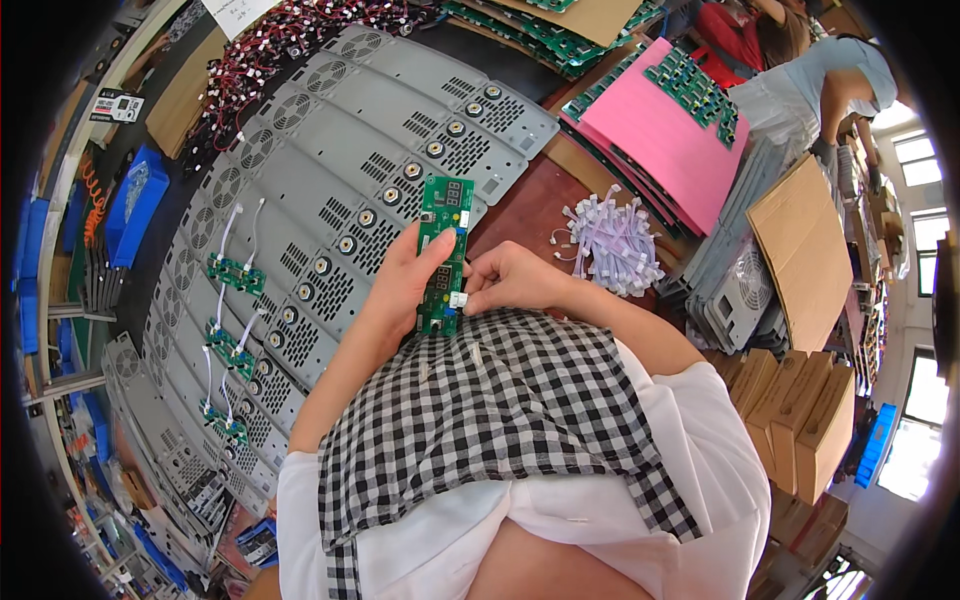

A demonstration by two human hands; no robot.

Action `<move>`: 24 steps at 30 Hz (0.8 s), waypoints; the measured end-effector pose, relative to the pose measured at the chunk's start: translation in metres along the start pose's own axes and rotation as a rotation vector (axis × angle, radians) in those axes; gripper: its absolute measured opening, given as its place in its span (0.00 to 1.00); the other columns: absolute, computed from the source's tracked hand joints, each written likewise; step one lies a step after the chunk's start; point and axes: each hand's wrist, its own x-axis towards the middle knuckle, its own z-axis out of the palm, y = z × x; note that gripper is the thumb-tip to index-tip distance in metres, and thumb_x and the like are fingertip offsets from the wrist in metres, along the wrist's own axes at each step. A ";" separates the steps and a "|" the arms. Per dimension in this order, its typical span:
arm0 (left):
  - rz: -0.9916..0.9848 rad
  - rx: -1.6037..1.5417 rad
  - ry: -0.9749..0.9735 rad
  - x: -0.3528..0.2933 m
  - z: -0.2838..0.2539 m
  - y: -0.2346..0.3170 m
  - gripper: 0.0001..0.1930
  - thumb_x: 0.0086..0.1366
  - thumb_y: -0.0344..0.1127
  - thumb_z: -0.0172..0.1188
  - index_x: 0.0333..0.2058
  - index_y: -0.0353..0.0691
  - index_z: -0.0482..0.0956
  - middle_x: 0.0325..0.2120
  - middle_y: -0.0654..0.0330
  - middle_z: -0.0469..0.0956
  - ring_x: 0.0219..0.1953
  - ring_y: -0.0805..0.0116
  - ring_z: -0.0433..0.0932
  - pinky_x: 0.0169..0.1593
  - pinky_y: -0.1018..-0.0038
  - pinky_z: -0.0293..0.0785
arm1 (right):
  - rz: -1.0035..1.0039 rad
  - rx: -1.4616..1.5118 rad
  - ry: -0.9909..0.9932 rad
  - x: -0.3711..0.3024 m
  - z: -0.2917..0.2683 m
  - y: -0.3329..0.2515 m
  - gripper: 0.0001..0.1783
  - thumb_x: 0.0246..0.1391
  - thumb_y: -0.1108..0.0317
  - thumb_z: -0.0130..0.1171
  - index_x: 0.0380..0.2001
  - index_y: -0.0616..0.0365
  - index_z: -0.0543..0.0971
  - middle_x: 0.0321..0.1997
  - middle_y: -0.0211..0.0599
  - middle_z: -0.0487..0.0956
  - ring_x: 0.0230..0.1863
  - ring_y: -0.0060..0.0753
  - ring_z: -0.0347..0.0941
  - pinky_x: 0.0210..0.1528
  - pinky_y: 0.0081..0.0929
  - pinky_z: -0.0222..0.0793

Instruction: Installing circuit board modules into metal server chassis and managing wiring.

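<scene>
Long narrow green circuit board [443,250] sits upright between the two hands, left hand [408,280] on its left edge, right hand [510,280] at its lower right corner. Behind and to the left, overlapping grey metal panels [330,160] fan across the bench, small green boards with white leads [234,273] lying on them. Right of the hands lies a bundle of white connector wires [612,243], with a pink sheet stack [660,140] beyond it.

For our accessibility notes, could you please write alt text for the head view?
A person's left hand holds a long green circuit board upright while the right hand pinches a white connector at its lower end, above rows of grey metal panels.
</scene>
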 end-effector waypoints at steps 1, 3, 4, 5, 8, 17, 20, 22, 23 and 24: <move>-0.009 -0.015 0.007 -0.002 0.002 0.000 0.13 0.59 0.40 0.52 0.39 0.39 0.67 0.25 0.65 0.70 0.25 0.78 0.71 0.26 0.81 0.70 | 0.000 0.001 0.003 -0.001 0.001 0.000 0.09 0.35 0.70 0.65 0.20 0.63 0.77 0.18 0.28 0.75 0.20 0.14 0.66 0.23 0.14 0.62; -0.005 -0.016 0.003 -0.003 0.003 -0.002 0.13 0.60 0.39 0.52 0.39 0.39 0.67 0.25 0.66 0.70 0.26 0.79 0.71 0.27 0.81 0.70 | 0.069 -0.024 -0.067 -0.002 0.004 0.000 0.07 0.37 0.74 0.64 0.22 0.64 0.77 0.21 0.27 0.75 0.23 0.13 0.68 0.27 0.13 0.64; -0.001 -0.018 0.002 -0.004 0.003 -0.003 0.12 0.60 0.39 0.51 0.39 0.39 0.67 0.26 0.67 0.69 0.26 0.79 0.71 0.27 0.81 0.70 | 0.045 -0.030 -0.075 -0.002 0.004 0.003 0.07 0.37 0.74 0.64 0.22 0.64 0.77 0.21 0.27 0.76 0.23 0.13 0.68 0.27 0.14 0.64; -0.002 -0.017 0.001 -0.005 0.004 -0.004 0.12 0.60 0.39 0.51 0.39 0.39 0.67 0.26 0.67 0.69 0.26 0.79 0.71 0.27 0.81 0.70 | 0.045 -0.030 -0.073 -0.002 0.004 0.003 0.07 0.37 0.74 0.64 0.22 0.64 0.77 0.21 0.27 0.76 0.23 0.13 0.68 0.27 0.14 0.64; -0.003 -0.010 0.003 -0.007 0.006 -0.005 0.12 0.60 0.38 0.51 0.40 0.39 0.67 0.26 0.66 0.69 0.26 0.79 0.71 0.27 0.82 0.70 | 0.064 -0.021 -0.066 -0.006 0.006 0.006 0.07 0.37 0.74 0.63 0.24 0.63 0.78 0.22 0.27 0.76 0.24 0.14 0.68 0.28 0.15 0.64; 0.004 -0.024 0.006 -0.006 0.003 -0.015 0.09 0.63 0.38 0.44 0.37 0.40 0.65 0.22 0.61 0.72 0.23 0.76 0.72 0.25 0.82 0.70 | -0.223 -0.081 0.073 -0.007 0.019 0.032 0.10 0.43 0.64 0.59 0.26 0.60 0.78 0.21 0.33 0.77 0.23 0.21 0.70 0.27 0.20 0.64; -0.001 -0.007 0.032 -0.006 0.004 -0.010 0.10 0.62 0.39 0.46 0.38 0.41 0.64 0.22 0.62 0.71 0.23 0.77 0.72 0.25 0.82 0.70 | -0.138 -0.136 0.118 -0.008 0.026 0.021 0.12 0.43 0.61 0.58 0.24 0.59 0.78 0.19 0.34 0.75 0.20 0.24 0.68 0.25 0.23 0.62; 0.017 0.004 0.083 -0.005 0.005 -0.013 0.11 0.61 0.40 0.49 0.37 0.41 0.64 0.22 0.62 0.71 0.23 0.77 0.72 0.24 0.81 0.70 | -0.075 -0.159 0.137 -0.007 0.028 0.024 0.13 0.43 0.60 0.58 0.22 0.60 0.76 0.17 0.36 0.74 0.20 0.27 0.68 0.24 0.25 0.62; 0.015 0.004 0.078 -0.002 0.005 -0.013 0.11 0.61 0.40 0.49 0.37 0.41 0.64 0.22 0.62 0.71 0.23 0.77 0.72 0.24 0.81 0.70 | -0.072 -0.159 0.142 -0.006 0.028 0.025 0.13 0.43 0.60 0.58 0.22 0.60 0.76 0.17 0.36 0.74 0.20 0.27 0.68 0.24 0.25 0.62; 0.016 0.020 0.086 0.000 0.004 -0.013 0.10 0.62 0.40 0.48 0.37 0.42 0.65 0.22 0.62 0.71 0.23 0.76 0.72 0.25 0.81 0.71 | -0.073 -0.160 0.169 -0.005 0.028 0.024 0.12 0.44 0.61 0.58 0.24 0.61 0.76 0.18 0.35 0.73 0.21 0.24 0.67 0.25 0.23 0.62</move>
